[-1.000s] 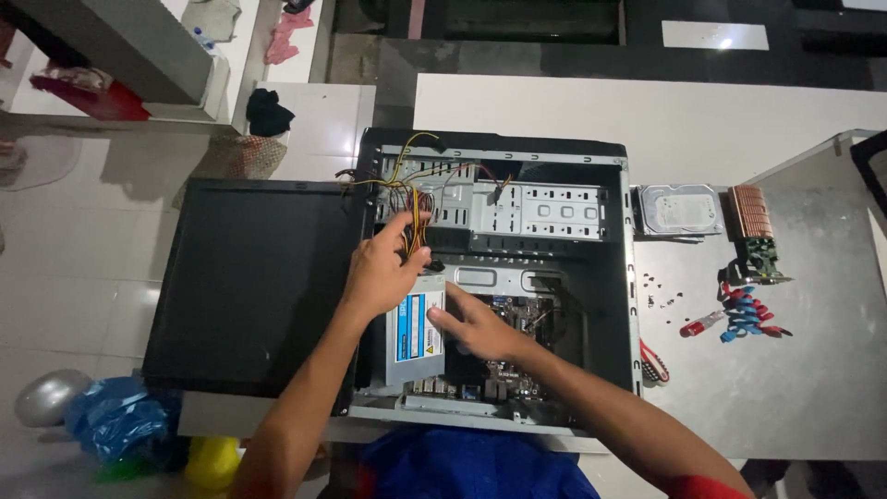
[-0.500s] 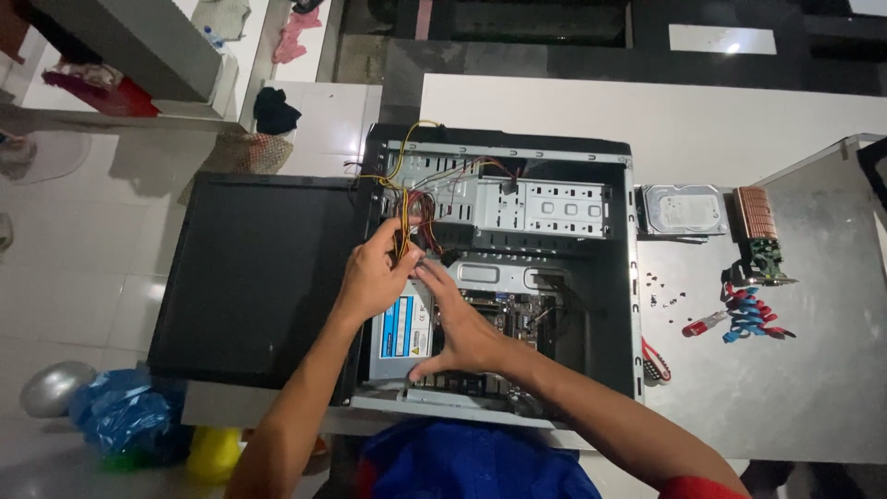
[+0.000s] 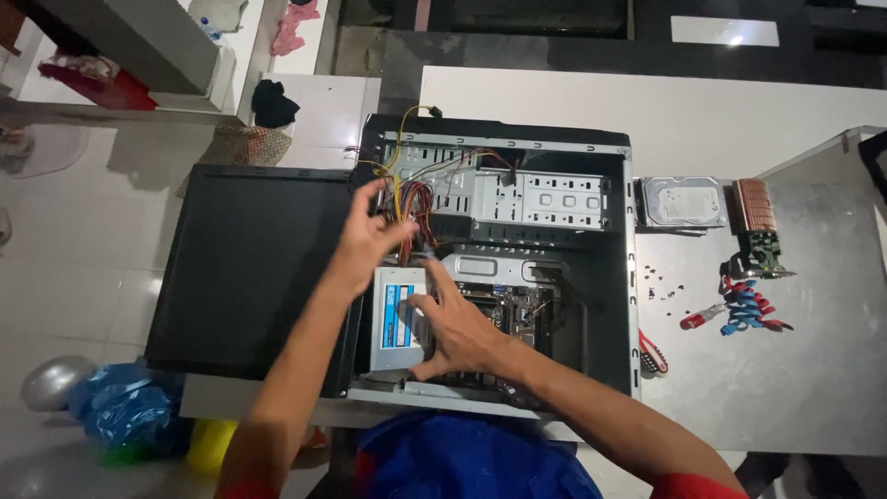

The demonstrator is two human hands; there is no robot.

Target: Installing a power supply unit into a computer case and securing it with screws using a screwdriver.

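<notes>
PSU (image 3: 399, 319): right hand (image 3: 462, 334) now flat on it, vs. before.

Pale glossy floor tiles (image 3: 83, 268) spread left, dimly lit. A white table (image 3: 665, 106) stands ahead; beyond it a dark wall (image 3: 554, 18) catches one light glare (image 3: 735, 40).

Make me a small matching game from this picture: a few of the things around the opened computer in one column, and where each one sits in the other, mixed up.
Things:
1. power supply box
2. hard drive
3. black side panel
4. loose screws

Places:
A. flat on the table just right of the case's top corner
B. inside the case, under the right hand
C. scattered on the table below the hard drive
D. lying left of the case

Pairs: 1-B, 2-A, 3-D, 4-C
</notes>
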